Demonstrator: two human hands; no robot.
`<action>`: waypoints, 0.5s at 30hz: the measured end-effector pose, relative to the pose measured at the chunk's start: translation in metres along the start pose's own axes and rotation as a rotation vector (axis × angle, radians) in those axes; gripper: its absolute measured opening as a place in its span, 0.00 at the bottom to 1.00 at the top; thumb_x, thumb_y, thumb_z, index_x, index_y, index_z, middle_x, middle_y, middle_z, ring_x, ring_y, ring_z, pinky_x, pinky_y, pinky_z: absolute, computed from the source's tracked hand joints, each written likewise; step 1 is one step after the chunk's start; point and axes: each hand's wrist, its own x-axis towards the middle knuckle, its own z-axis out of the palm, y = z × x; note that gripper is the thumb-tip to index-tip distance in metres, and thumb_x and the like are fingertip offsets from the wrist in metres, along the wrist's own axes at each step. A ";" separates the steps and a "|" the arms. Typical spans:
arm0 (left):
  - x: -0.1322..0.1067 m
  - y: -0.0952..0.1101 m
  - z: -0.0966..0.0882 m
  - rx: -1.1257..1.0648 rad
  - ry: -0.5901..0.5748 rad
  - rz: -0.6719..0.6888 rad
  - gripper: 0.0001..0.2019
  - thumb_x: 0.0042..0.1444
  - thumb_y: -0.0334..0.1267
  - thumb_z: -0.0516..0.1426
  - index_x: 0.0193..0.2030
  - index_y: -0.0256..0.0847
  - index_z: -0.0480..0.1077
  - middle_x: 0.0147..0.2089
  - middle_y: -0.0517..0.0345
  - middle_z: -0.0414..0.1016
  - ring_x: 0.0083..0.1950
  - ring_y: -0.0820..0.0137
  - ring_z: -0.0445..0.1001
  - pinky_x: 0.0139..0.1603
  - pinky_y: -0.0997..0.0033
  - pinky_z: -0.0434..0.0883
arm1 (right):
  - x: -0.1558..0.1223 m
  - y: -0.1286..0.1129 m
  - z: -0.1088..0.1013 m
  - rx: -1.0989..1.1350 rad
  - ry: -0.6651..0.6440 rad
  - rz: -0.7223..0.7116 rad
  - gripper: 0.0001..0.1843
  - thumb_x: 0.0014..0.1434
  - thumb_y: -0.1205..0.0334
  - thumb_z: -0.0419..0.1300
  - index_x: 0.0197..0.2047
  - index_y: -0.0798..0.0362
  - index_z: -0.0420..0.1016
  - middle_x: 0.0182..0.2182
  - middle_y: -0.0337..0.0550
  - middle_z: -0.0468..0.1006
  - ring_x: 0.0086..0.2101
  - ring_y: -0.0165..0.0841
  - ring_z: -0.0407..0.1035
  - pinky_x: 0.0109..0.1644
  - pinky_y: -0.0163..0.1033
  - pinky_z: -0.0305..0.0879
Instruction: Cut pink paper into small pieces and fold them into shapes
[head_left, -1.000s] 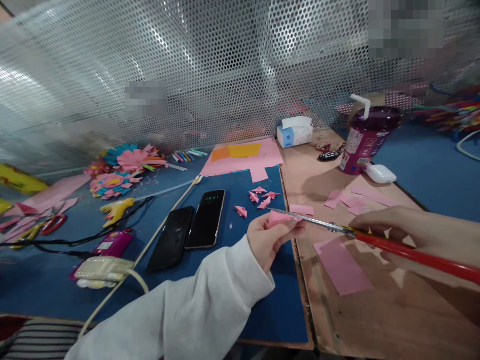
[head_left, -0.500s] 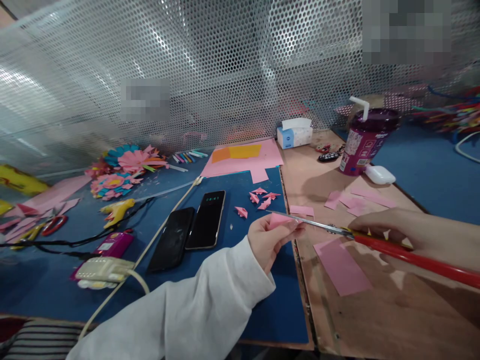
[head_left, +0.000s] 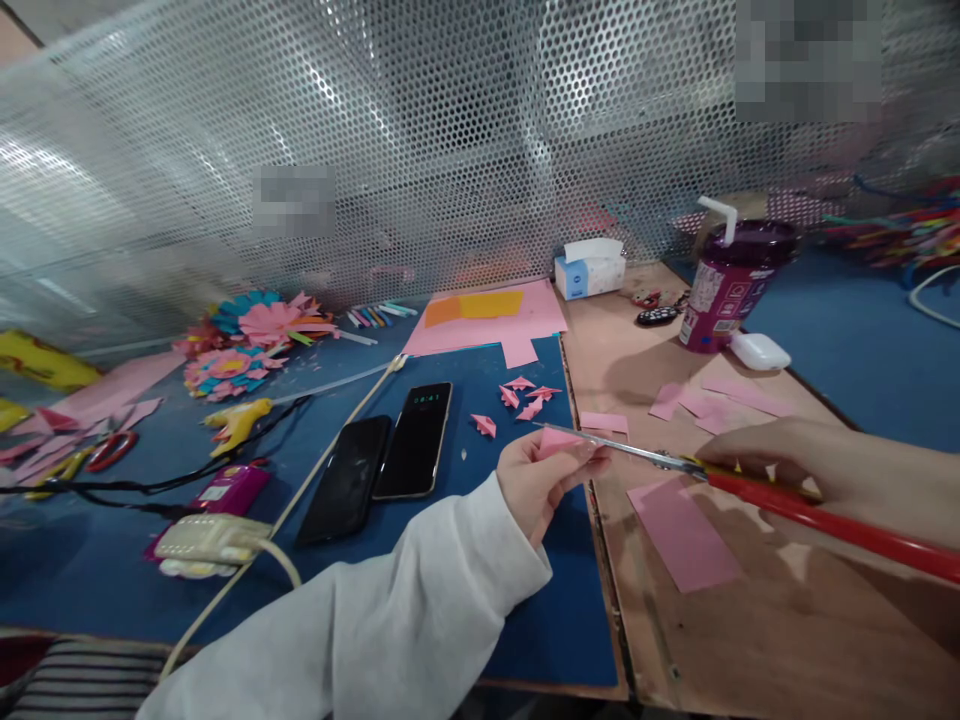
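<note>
My left hand point(head_left: 536, 485) pinches a small piece of pink paper point(head_left: 559, 441) above the seam between the blue mat and the wooden board. My right hand point(head_left: 795, 460) is wrapped round the red handle of a pair of scissors point(head_left: 780, 498). The metal blades point left and lie along the far edge of the held paper. Several small folded pink pieces point(head_left: 529, 408) rest on the mat just beyond my left hand. Under the scissors, a pink paper rectangle point(head_left: 686, 540) lies on the board, with more pink strips point(head_left: 701, 402) behind it.
Two phones point(head_left: 412, 440) lie left of my sleeve, near a power strip point(head_left: 206, 540), cables and a yellow glue gun point(head_left: 238, 420). Paper flowers point(head_left: 262, 330) stand farther back. A purple cup point(head_left: 731, 285), white case point(head_left: 760, 351) and tissue pack point(head_left: 590, 275) sit toward the back right.
Both hands, the paper and the scissors stay almost where they were. The view has shifted very slightly.
</note>
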 end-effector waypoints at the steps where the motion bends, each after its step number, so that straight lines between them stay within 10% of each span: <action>1: 0.000 0.000 0.000 0.001 -0.001 0.000 0.09 0.37 0.31 0.66 0.27 0.29 0.74 0.31 0.47 0.77 0.35 0.66 0.77 0.45 0.62 0.73 | 0.000 -0.001 0.000 -0.009 -0.005 0.003 0.16 0.43 0.56 0.53 0.36 0.41 0.76 0.40 0.43 0.78 0.41 0.44 0.72 0.40 0.46 0.73; 15: 0.001 0.001 0.000 -0.014 -0.001 -0.011 0.10 0.37 0.31 0.66 0.28 0.29 0.74 0.33 0.46 0.77 0.36 0.65 0.77 0.47 0.60 0.72 | -0.002 -0.011 -0.005 -0.057 -0.035 -0.036 0.11 0.44 0.58 0.50 0.28 0.44 0.73 0.30 0.45 0.77 0.31 0.41 0.72 0.36 0.46 0.71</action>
